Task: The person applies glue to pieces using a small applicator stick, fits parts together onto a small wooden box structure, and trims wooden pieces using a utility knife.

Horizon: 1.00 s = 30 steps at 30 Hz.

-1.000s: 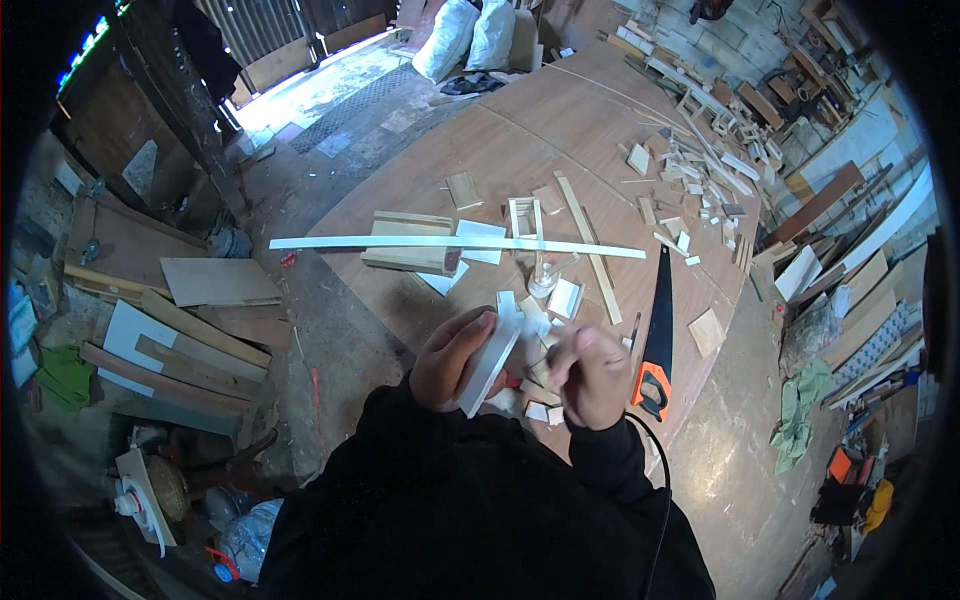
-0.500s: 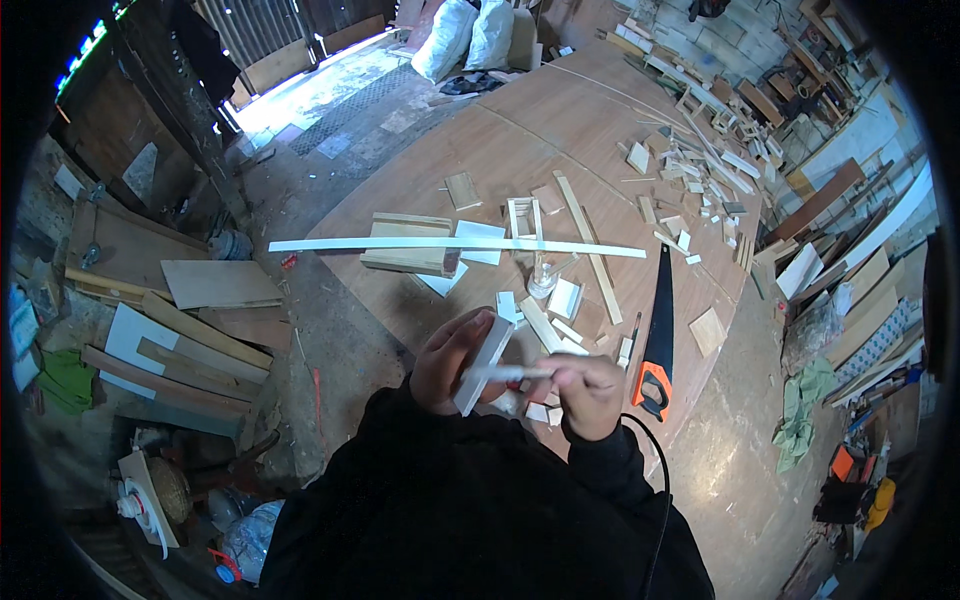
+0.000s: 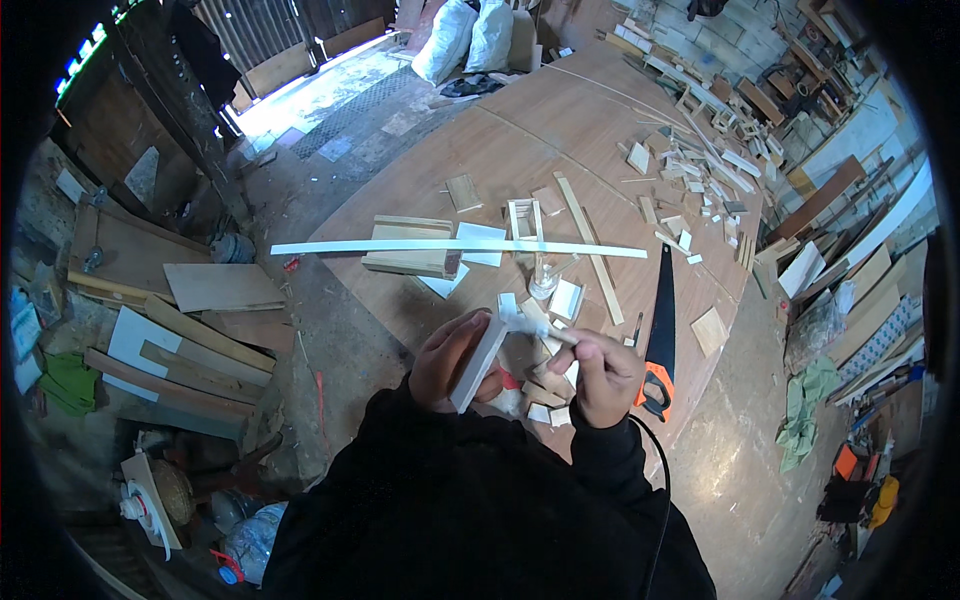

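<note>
Nearest, a flat wooden block [image 3: 478, 364] with a pale edge was held tilted in the left hand [image 3: 442, 364], above the near edge of the worktable [image 3: 510, 145]; it was clamped between the thumb and the curled fingers. A slim pale stick [image 3: 562, 337] was gripped in the right hand [image 3: 606, 378], the fingertips being pinched together on it. Half a second earlier the stick had been held across the near part of the block; by this moment its blurred tip had been shifted to the far end, which suggested that the block was being worked along its length. Whether the block was touched there could not be told. Just beyond, wood offcuts [image 3: 567, 298] were scattered around a clear jar [image 3: 543, 284], and a handsaw [image 3: 660, 315] was laid to the right. Farther off, a long white strip [image 3: 350, 247] was laid across a wooden box [image 3: 405, 261].
</note>
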### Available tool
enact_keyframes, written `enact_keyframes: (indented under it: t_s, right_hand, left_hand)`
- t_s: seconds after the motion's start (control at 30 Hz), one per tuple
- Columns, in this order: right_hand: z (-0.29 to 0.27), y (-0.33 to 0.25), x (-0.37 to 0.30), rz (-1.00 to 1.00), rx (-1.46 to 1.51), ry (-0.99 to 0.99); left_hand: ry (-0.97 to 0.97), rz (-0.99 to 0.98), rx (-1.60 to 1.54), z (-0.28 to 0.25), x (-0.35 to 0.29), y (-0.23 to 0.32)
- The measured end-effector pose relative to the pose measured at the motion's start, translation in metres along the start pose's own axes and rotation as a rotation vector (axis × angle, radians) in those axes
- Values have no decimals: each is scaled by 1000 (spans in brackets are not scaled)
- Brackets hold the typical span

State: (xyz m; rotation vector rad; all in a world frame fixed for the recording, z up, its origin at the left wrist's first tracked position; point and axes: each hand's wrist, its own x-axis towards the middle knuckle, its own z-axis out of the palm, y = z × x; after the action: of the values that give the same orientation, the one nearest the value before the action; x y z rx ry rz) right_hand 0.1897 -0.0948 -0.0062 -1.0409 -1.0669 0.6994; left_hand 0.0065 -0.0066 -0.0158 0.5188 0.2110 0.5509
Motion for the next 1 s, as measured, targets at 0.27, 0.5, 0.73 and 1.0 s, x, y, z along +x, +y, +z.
enact_keyframes:
  t_s: [0.27,0.5,0.73,1.0]
  right_hand:
    - [-10,-14,-14,198,190,-284]
    - [-5,0,-2,160,178,-33]
    - [0,-15,-9,41,65,-448]
    - [5,-3,-8,60,312,-209]
  left_hand:
    - [86,84,114,10,-2,5]
    - [103,68,29,-4,-3,-7]
    - [14,71,-90,0,-2,0]
    - [-82,88,-130,-2,-6,3]
